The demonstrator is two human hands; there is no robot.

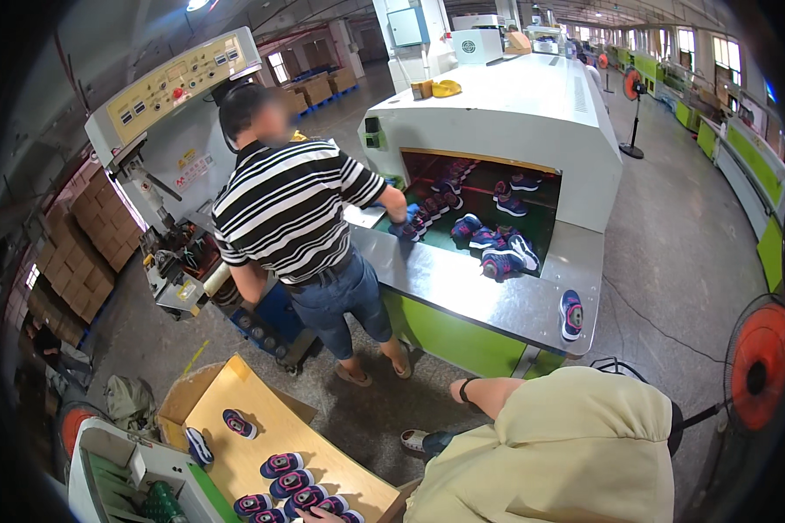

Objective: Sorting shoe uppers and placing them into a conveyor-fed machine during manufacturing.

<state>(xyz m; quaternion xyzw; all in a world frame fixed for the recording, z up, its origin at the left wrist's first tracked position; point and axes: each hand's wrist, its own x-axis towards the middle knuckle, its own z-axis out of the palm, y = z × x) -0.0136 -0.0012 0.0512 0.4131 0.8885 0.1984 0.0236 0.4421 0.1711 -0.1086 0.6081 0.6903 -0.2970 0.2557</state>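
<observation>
At the lower edge my left hand (319, 516) is partly cut off, with its fingers closed around a navy and pink sneaker (331, 505). Several matching sneakers (290, 482) lie beside it on a tilted tan board (323, 436). My right arm, in a yellow sleeve with a black wristband, reaches out past my body. Little of my right hand (457, 390) shows beyond the band, and its fingers cannot be made out. The metal table (445, 279) ahead carries a single sneaker (571, 315) near its right corner.
A co-worker (296, 218) in a striped shirt reaches toward sneakers (488, 240) at the opening of a large white machine (497, 105). A control-panel machine (174, 122) stands left. An orange fan (759, 366) is at the right. Stacked cartons (87, 235) line the far left.
</observation>
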